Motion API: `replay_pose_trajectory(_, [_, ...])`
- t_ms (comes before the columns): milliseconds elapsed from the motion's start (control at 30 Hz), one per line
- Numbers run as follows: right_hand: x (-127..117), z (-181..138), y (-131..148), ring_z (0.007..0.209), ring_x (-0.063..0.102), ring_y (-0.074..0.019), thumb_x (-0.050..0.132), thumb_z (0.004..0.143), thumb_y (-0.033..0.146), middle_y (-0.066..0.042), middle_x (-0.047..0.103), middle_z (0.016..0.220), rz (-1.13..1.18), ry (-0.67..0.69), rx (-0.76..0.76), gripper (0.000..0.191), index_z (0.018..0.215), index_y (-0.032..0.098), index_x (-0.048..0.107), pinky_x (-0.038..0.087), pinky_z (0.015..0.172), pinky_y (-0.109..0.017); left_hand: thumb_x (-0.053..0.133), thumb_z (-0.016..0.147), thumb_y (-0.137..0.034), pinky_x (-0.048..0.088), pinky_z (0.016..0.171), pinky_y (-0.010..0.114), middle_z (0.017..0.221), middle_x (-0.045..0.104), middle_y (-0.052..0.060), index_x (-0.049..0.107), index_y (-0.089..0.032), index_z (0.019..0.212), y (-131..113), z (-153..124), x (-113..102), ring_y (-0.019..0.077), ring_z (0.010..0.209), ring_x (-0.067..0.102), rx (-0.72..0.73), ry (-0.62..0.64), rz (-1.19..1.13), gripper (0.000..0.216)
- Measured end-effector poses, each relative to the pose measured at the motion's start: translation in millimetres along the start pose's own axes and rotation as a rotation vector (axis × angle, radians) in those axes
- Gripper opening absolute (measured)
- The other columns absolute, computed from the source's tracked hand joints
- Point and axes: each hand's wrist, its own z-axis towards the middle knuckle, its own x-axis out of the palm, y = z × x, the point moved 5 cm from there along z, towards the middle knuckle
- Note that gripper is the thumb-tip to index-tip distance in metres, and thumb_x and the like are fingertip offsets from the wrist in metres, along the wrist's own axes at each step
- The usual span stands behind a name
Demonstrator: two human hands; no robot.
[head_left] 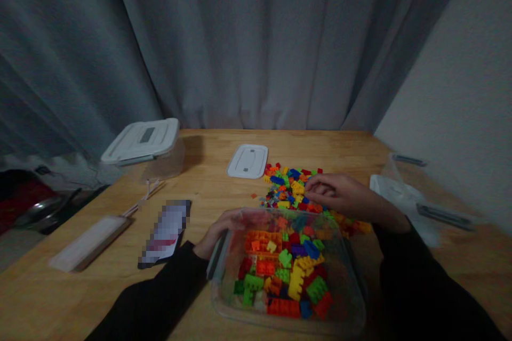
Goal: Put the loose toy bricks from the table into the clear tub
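Note:
In front of me a clear plastic box (228,306) holds a heap of building bricks (296,279) in orange, green, yellow, red and blue. My left hand (218,232) is closed around the box's far left corner, its fingers partly behind the wall. Beyond the far rim lies a loose pile of bricks (284,204), large and small, on the wooden table. Over the right side of this pile is my right hand (340,194), fingers curled together; whatever is between the fingertips is hidden. A yellow brick (297,187) lies right beside its fingertips.
A lidded clear container (160,138) stands at the back left. A flat white lid (248,161) lies behind the pile. To the left are a phone (168,232) and a white power strip (92,242) with its cord. Another clear container (404,192) sits on the right.

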Motion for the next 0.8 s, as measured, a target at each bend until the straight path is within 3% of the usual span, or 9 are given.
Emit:
replay_pose_trajectory(67, [-26.1,-1.1,-23.1,0.083,0.070,-0.0187,0.060,0.095,0.046,-0.005,0.076,0.094,-0.050,-0.181,0.046,0.029,0.101,0.020,0.071,0.053,0.074,-0.030,0.053,0.069,-0.014,0.037,0.117,0.052,0.131,0.075,0.011,0.077,-0.015,0.123,1.7,0.3,-1.1,0.0381,0.131,0.062,0.007,0.002,-0.014,0.060])
replay_pose_trajectory(200, [-50.3,-2.3,-84.3,0.077,0.070,-0.0205,0.060,0.091,0.046,-0.007,0.076,0.087,-0.115,-0.316,0.156,0.027,0.095,0.021,0.070,0.052,0.069,-0.031,0.051,0.070,-0.014,0.037,0.118,0.051,0.132,0.075,0.010,0.076,-0.015,0.125,2.1,0.9,-1.2,0.0369,0.136,0.058,0.008,0.019,0.000,0.060])
replay_pose_trajectory(333, [-51.4,-1.8,-141.2,0.074,0.069,-0.0206,0.059,0.086,0.037,-0.007,0.076,0.082,-0.142,-0.265,0.270,0.019,0.091,0.020,0.068,0.051,0.065,-0.030,0.051,0.069,-0.014,0.034,0.120,0.052,0.131,0.075,0.011,0.076,-0.014,0.124,-0.7,1.2,-1.2,0.0376,0.138,0.056,0.021,0.023,0.033,0.060])
replay_pose_trajectory(467, [-44.1,-5.0,-176.7,0.067,0.067,-0.0191,0.061,0.082,0.029,-0.007,0.074,0.076,-0.116,-0.170,0.419,0.011,0.085,0.020,0.065,0.049,0.062,-0.028,0.053,0.069,-0.014,0.032,0.121,0.052,0.130,0.076,0.011,0.078,-0.014,0.119,-3.0,1.5,-0.2,0.0380,0.138,0.056,0.022,0.018,0.052,0.057])
replay_pose_trajectory(600, [-31.4,-8.8,-194.5,0.062,0.064,-0.0166,0.064,0.081,0.025,-0.005,0.072,0.071,-0.104,-0.028,0.567,0.008,0.085,0.019,0.064,0.047,0.057,-0.026,0.054,0.069,-0.015,0.034,0.119,0.053,0.127,0.077,0.011,0.079,-0.015,0.118,-3.4,1.6,0.8,0.0389,0.135,0.058,0.013,0.001,0.043,0.055])
replay_pose_trajectory(800, [-23.3,-6.7,-204.7,0.062,0.065,-0.0163,0.069,0.078,0.023,-0.007,0.074,0.074,-0.133,0.013,0.660,0.009,0.083,0.017,0.066,0.046,0.056,-0.024,0.056,0.068,-0.015,0.037,0.118,0.052,0.126,0.078,0.010,0.080,-0.016,0.117,-5.5,0.4,4.7,0.0386,0.133,0.060,-0.004,-0.003,0.040,0.055])
